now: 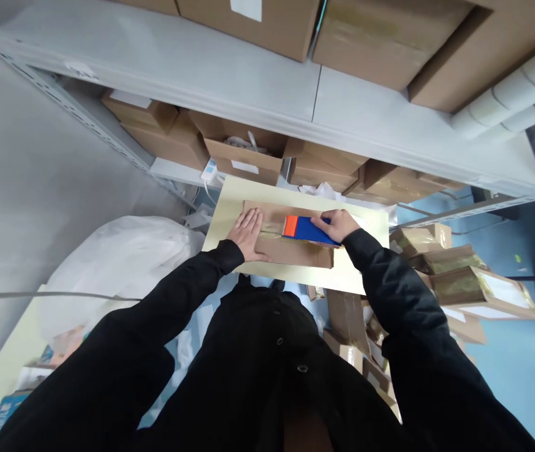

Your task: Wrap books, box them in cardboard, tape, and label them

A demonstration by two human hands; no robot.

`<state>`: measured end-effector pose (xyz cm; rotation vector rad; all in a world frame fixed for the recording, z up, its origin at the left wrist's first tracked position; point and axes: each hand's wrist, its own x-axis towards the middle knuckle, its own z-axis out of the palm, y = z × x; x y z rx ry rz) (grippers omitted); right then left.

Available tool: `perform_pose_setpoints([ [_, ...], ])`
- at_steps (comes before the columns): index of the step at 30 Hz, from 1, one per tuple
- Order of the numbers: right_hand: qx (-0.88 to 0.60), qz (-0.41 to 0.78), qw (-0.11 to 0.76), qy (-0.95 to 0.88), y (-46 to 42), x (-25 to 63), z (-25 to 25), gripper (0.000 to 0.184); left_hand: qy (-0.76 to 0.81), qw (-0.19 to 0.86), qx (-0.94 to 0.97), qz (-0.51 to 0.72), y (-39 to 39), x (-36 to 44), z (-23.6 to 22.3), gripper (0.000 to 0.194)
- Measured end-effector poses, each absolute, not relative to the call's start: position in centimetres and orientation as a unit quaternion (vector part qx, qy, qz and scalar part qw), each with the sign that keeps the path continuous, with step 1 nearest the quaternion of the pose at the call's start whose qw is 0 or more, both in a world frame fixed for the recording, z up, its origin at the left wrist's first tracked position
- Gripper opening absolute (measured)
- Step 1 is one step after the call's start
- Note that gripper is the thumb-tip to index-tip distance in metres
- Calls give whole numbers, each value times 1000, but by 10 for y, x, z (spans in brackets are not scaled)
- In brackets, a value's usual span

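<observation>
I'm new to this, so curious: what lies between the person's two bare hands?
In the head view, an elongated blue-and-orange tool over long, taped brown cardboard.

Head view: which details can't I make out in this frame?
In the head view:
Right hand: palm side hidden by the hand's own back.
Blue-and-orange tool: gripped end partly covered by that hand.
Left hand: palm hidden, facing down on the cardboard.
White bag: contents obscured by its cloudy film.
Upper-shelf box: cut off by the top edge.
</observation>
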<state>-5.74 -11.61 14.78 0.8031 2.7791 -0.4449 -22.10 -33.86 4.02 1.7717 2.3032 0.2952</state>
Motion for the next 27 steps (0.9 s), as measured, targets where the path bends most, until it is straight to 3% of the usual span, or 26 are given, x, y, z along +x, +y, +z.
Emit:
perform_pose_setpoints([
  [8, 284, -196, 99, 933, -52, 15, 154, 58, 793, 110, 597, 62, -339, -225, 35, 131],
  [15, 341, -296, 65, 890, -10, 79, 96, 57, 808, 127, 576, -8, -333, -223, 41, 133],
  [19, 330, -329, 37, 884, -12, 76, 73, 55, 817, 153, 556, -12, -292, -179, 47, 133],
  [27, 313, -374, 51, 871, -7, 80, 60, 53, 713, 186, 670, 92, -197, -74, 49, 125],
])
